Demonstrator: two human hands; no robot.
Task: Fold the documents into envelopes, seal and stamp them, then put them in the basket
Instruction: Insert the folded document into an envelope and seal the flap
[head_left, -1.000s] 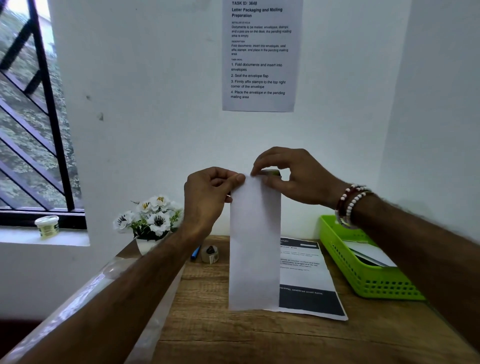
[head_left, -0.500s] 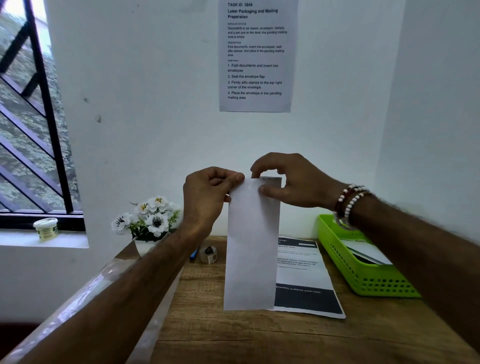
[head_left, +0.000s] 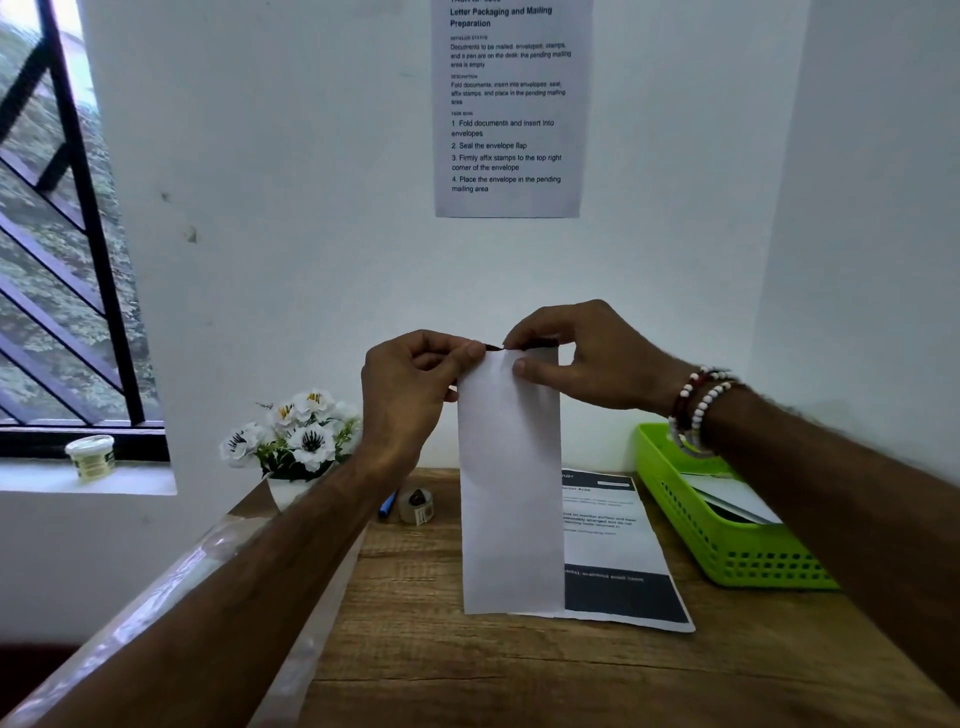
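I hold a long white envelope (head_left: 511, 483) upright in the air above the wooden desk (head_left: 519, 670), its short top end between both hands. My left hand (head_left: 410, 389) pinches the top left corner. My right hand (head_left: 587, 358) grips the top right, thumb on the front and fingers over the upper edge, where a dark strip shows. A printed document (head_left: 618, 551) lies flat on the desk behind the envelope. The green basket (head_left: 727, 561) stands at the right with white papers inside.
A pot of white flowers (head_left: 296, 436), a blue pen (head_left: 387, 506) and a roll of clear tape (head_left: 418, 506) sit at the desk's back left. An instruction sheet (head_left: 511, 104) hangs on the wall. A small jar (head_left: 91, 454) rests on the windowsill.
The envelope stays upright in both hands and has shifted slightly. My right thumb and fingers have worked along its top edge, where a dark strip now shows.
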